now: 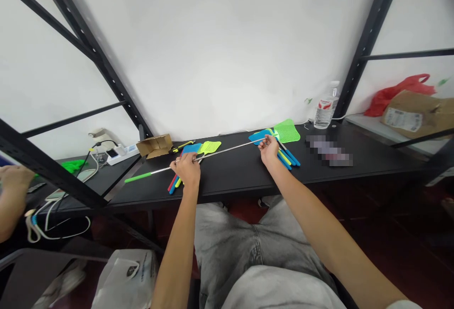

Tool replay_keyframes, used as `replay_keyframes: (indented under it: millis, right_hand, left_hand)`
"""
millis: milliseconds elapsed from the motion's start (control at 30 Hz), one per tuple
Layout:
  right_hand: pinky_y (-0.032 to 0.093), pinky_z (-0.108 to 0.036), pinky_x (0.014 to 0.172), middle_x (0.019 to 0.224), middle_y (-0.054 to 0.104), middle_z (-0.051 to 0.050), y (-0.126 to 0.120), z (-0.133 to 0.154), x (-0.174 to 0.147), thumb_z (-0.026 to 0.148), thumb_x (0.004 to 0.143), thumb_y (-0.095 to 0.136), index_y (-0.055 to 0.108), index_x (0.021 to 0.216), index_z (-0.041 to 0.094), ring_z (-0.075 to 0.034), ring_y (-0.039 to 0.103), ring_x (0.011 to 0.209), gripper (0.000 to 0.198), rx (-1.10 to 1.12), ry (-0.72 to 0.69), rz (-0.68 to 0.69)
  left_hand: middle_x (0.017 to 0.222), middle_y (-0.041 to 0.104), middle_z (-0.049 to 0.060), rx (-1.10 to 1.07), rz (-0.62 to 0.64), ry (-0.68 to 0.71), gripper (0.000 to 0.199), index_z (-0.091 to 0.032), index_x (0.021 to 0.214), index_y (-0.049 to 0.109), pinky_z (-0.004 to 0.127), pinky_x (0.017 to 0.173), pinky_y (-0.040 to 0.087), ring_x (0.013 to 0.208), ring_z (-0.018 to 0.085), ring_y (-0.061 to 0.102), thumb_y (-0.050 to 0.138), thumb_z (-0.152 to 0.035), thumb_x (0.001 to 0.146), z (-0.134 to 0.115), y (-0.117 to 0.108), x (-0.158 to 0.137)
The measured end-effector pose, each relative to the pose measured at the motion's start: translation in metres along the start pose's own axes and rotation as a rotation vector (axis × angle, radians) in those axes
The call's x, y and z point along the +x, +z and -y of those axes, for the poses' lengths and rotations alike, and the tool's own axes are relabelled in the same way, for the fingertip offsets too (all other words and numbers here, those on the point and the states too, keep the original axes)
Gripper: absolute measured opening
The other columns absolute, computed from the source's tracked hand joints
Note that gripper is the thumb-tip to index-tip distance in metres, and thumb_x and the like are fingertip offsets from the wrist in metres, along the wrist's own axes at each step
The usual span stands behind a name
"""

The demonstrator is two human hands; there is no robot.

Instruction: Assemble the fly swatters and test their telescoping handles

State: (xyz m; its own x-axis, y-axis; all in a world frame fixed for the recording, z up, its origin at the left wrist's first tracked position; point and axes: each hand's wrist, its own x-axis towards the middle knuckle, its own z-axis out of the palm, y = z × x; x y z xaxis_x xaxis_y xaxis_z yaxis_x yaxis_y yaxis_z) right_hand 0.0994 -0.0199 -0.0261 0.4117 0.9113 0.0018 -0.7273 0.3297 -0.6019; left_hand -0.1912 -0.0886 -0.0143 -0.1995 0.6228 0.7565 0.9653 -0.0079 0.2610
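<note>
My left hand (187, 168) is closed around the thin metal rod (230, 148) of a telescopic fly swatter with a green handle (138, 177), which points left. Further along, my right hand (269, 150) pinches the rod near its other end. A green swatter head (288, 131) lies just beyond my right fingers; whether it belongs to this rod I cannot tell. Beneath and beside my left hand are swatters with a blue head (192, 148), a yellow-green head (210, 146) and red, blue and yellow handles. Under my right hand rest more swatters with blue and yellow handles (283, 158).
On the black table (230, 176) stand an open cardboard box (155, 146), a yellow-black cutter (183, 146) and a water bottle (326, 105). A blurred item (328, 150) lies right. Black rack posts flank the table. Another person's hand (16, 179) shows at far left, near a power strip (122, 154).
</note>
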Motion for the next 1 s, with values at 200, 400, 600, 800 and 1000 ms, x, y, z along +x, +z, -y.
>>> replay_keyframes:
  millis: [200, 400, 600, 800, 1000]
  right_hand:
    - [0.038, -0.02, 0.04, 0.05, 0.039, 0.007, 0.0, 0.001, 0.0, 0.065, 0.092, 0.045, 0.044, 0.068, 0.023, -0.008, 0.042, 0.042, 0.049, -0.012, -0.044, -0.023]
    - [0.038, -0.02, 0.04, 0.05, 0.039, 0.006, -0.001, 0.0, 0.002, 0.066, 0.094, 0.042, 0.047, 0.065, 0.022, -0.008, 0.042, 0.043, 0.053, -0.055, -0.065, -0.02]
    - [0.034, -0.021, 0.039, 0.056, 0.043, 0.004, 0.002, -0.009, -0.011, 0.075, 0.085, 0.049, 0.058, 0.069, 0.02, -0.008, 0.044, 0.044, 0.058, -0.287, -0.078, 0.238]
    - [0.032, -0.022, 0.04, 0.061, 0.051, 0.002, 0.007, -0.013, -0.023, 0.076, 0.081, 0.053, 0.069, 0.084, 0.019, -0.009, 0.047, 0.047, 0.058, -0.407, 0.013, 0.529]
    - [0.035, -0.022, 0.042, 0.061, 0.048, 0.005, 0.008, 0.0, -0.021, 0.073, 0.08, 0.058, 0.067, 0.095, 0.023, -0.008, 0.045, 0.047, 0.052, -0.202, 0.05, 0.299]
  left_hand:
    - [0.101, 0.075, 0.004, -0.044, 0.111, 0.043, 0.027, -0.027, 0.109, 0.072, 0.035, 0.082, 0.034, 0.091, 0.024, 0.064, 0.05, -0.028, 0.093, -0.001, -0.003, 0.001]
    - [0.102, 0.076, 0.004, -0.093, 0.163, 0.211, 0.036, -0.028, 0.098, 0.076, 0.031, 0.073, 0.036, 0.092, 0.023, 0.067, 0.056, -0.057, 0.09, -0.003, -0.003, -0.001]
    - [0.099, 0.077, 0.003, -0.122, 0.125, 0.247, 0.042, -0.03, 0.099, 0.078, 0.031, 0.065, 0.032, 0.088, 0.021, 0.068, 0.051, -0.062, 0.091, -0.009, 0.002, -0.006]
    - [0.096, 0.078, 0.004, -0.104, 0.081, 0.234, 0.043, -0.03, 0.097, 0.079, 0.031, 0.063, 0.031, 0.082, 0.022, 0.068, 0.052, -0.063, 0.089, -0.006, 0.006, -0.006]
    - [0.094, 0.077, 0.005, -0.134, 0.095, 0.26, 0.041, -0.029, 0.096, 0.078, 0.03, 0.065, 0.033, 0.083, 0.021, 0.068, 0.054, -0.061, 0.089, -0.006, 0.01, -0.006]
